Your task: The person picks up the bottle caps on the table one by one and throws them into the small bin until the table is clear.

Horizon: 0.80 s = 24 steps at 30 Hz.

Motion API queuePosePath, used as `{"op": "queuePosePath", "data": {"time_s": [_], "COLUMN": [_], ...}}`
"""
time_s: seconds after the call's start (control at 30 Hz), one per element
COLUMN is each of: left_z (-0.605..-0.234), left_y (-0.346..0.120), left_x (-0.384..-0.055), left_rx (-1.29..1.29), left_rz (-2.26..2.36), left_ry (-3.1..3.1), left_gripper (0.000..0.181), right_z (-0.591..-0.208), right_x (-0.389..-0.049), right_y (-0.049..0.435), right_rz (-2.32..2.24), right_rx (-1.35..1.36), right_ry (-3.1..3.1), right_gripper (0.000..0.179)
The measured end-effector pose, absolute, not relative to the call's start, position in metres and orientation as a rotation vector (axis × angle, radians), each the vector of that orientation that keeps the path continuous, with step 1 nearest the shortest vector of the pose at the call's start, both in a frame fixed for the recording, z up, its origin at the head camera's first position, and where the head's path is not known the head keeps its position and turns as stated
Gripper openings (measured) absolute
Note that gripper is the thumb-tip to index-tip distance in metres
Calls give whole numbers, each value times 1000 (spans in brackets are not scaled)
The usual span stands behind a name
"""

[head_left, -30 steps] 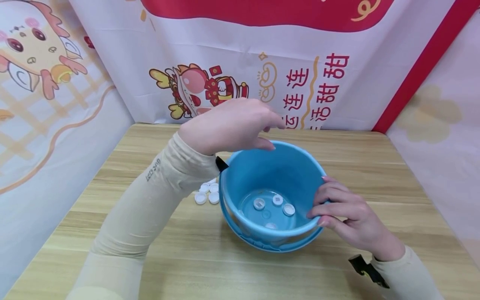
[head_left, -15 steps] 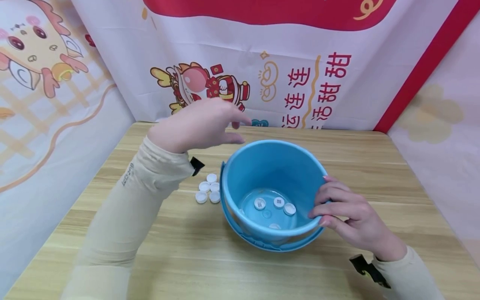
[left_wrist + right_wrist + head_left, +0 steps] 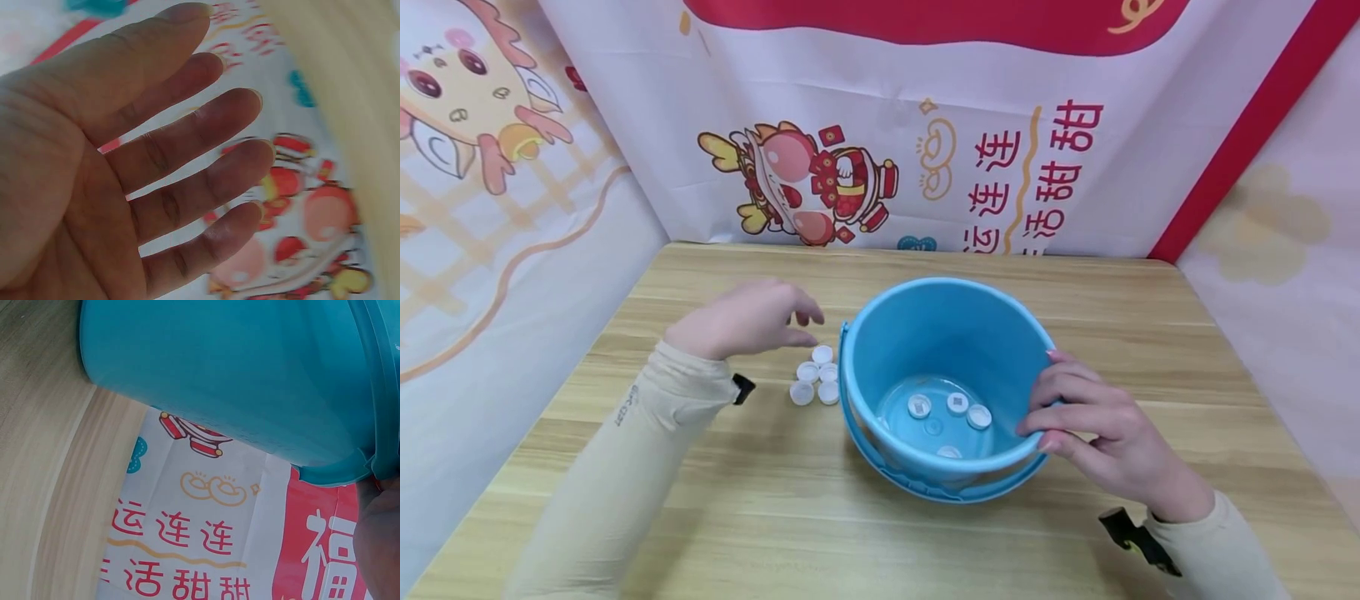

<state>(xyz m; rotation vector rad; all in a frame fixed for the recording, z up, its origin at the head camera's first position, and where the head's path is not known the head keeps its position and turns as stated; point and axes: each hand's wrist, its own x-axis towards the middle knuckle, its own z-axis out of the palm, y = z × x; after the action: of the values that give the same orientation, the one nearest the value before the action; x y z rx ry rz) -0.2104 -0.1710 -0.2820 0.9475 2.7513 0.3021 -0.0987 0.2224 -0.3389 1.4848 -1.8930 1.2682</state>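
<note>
A blue bucket (image 3: 955, 321) stands on the wooden table, its handle lowered against the near side. My right hand (image 3: 1093, 421) grips the bucket's right rim, fingers inside and thumb outside. Several white bottle caps (image 3: 957, 403) lie on the bucket's floor. Left of the bucket sits a small cluster of white bottle caps (image 3: 808, 372) on the table. Just above and left of that cluster hovers my left hand (image 3: 748, 318), holding nothing. In the left wrist view its fingers (image 3: 212, 169) are spread and relaxed. The right wrist view shows the bucket's outer wall (image 3: 219, 369) and part of the hand.
The wooden table (image 3: 760, 508) reaches back to a printed white and red cloth (image 3: 850, 75) hanging behind it. More printed cloth (image 3: 467, 225) closes off the left side, and a pale cloth (image 3: 1277, 275) the right.
From over the bucket's far left rim, my left hand has moved left and down to near the loose bottle caps. My right hand has kept its grip on the rim.
</note>
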Motion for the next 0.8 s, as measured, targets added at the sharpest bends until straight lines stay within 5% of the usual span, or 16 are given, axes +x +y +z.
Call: {"op": "queuePosePath", "data": {"time_s": [0.33,0.8], "left_z": [-352,-370], "left_y": [-193,-191], "left_x": [-205,-201], "left_rx": [854,884], "left_rz": [269,290], "left_ry": [2624,2628], "left_gripper": [30,36], "right_z": [-338,-329], "right_x": [-97,-95], "right_y": [223,217], "right_rz": [1276,1260], "right_rx": [1457,1455], "right_ry": [-1926,-1931], "right_gripper": [17,18]}}
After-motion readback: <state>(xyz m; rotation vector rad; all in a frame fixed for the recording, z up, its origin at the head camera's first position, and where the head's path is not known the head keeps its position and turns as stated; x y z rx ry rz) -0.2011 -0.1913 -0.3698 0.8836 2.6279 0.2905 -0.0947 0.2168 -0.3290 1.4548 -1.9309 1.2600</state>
